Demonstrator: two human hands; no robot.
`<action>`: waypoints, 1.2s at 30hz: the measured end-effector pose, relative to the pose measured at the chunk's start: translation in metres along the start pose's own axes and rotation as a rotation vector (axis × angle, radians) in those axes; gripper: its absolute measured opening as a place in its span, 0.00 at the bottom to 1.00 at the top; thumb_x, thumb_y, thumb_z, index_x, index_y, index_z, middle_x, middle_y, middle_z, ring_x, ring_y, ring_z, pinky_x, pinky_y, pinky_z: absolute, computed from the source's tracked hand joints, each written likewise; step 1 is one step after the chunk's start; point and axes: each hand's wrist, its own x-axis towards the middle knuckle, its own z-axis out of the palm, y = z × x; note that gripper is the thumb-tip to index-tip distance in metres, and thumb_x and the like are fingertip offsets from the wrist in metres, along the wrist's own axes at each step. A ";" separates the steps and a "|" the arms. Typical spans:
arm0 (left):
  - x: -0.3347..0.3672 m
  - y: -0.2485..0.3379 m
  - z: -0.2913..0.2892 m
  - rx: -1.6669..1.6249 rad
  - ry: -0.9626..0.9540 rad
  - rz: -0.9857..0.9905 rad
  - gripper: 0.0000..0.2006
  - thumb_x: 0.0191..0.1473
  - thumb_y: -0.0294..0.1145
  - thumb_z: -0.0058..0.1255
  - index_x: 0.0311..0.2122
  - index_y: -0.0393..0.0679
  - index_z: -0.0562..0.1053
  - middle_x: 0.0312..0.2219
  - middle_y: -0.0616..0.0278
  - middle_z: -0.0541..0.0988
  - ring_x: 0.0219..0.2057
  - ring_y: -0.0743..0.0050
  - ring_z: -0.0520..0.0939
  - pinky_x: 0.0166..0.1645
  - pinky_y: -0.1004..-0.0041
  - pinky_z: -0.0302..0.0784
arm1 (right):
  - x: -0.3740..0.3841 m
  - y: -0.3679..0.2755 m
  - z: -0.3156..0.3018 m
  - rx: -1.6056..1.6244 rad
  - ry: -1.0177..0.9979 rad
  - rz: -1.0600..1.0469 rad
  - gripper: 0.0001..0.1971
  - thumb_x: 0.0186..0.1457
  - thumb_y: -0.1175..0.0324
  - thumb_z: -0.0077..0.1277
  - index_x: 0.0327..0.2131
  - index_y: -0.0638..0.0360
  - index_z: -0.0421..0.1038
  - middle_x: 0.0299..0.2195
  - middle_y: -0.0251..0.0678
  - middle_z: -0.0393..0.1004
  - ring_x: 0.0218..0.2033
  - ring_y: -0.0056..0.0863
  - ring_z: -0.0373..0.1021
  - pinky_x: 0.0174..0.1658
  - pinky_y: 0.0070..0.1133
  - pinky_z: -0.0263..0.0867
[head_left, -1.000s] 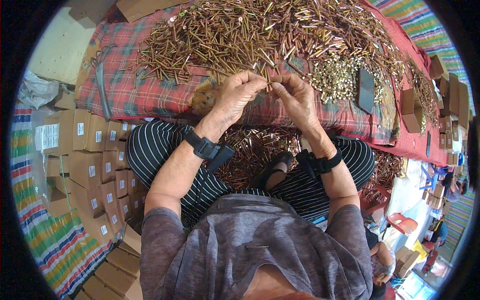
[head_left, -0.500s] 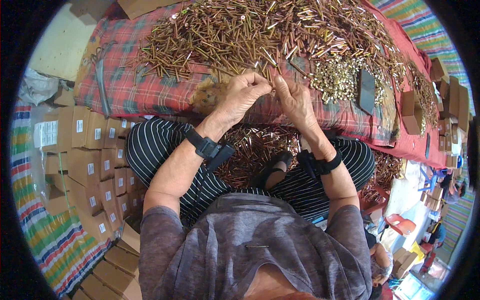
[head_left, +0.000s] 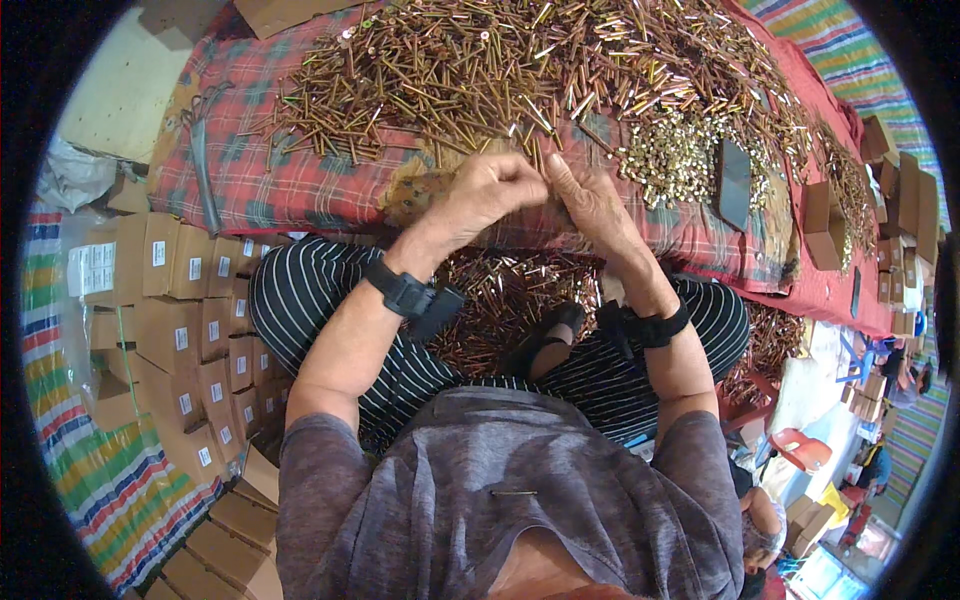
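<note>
My left hand [head_left: 492, 192] and my right hand [head_left: 592, 205] meet over the near edge of the plaid-covered worktop [head_left: 300, 205]. Both are closed, fingertips pinched together and nearly touching; whatever lies between them is too small and hidden to make out. Just beyond my fingers spreads a big heap of long, brass-coloured metal bolts [head_left: 440, 75]. To the right of my right hand lies a pile of small, shiny gold metal pieces [head_left: 665, 160], perhaps nuts. A dark phone-like slab [head_left: 733, 183] rests on that pile's right side.
More metal bolts [head_left: 500, 300] fill the space below the worktop, between my knees. Labelled cardboard boxes [head_left: 185, 345] are stacked at my left. A metal tool [head_left: 203, 165] lies at the worktop's left end. Open cartons [head_left: 825, 225] and a red chair [head_left: 800, 448] stand to the right.
Both hands have shifted slightly, with the left wrist turning and the fingers smeared a little by motion. The piles and boxes look the same.
</note>
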 end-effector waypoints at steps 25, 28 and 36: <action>0.035 -0.025 -0.017 0.440 0.287 -0.021 0.08 0.38 0.31 0.55 0.25 0.38 0.77 0.19 0.55 0.78 0.19 0.67 0.78 0.26 0.71 0.71 | 0.012 0.040 -0.009 -0.593 0.255 -0.102 0.05 0.47 0.74 0.45 0.30 0.61 0.65 0.27 0.48 0.69 0.30 0.49 0.67 0.33 0.36 0.64; 0.023 -0.004 -0.011 0.666 0.348 0.017 0.06 0.43 0.29 0.54 0.26 0.38 0.76 0.18 0.67 0.77 0.20 0.86 0.73 0.26 0.81 0.68 | 0.010 0.041 -0.006 -0.425 0.201 -0.185 0.08 0.48 0.73 0.45 0.33 0.61 0.64 0.30 0.48 0.69 0.31 0.50 0.67 0.34 0.36 0.63; 0.022 0.004 -0.025 0.736 0.432 0.223 0.06 0.42 0.29 0.53 0.24 0.38 0.74 0.18 0.62 0.77 0.20 0.78 0.77 0.27 0.76 0.70 | 0.010 0.040 0.005 -0.373 0.195 -0.154 0.06 0.48 0.74 0.48 0.32 0.62 0.66 0.30 0.48 0.71 0.33 0.47 0.69 0.35 0.33 0.64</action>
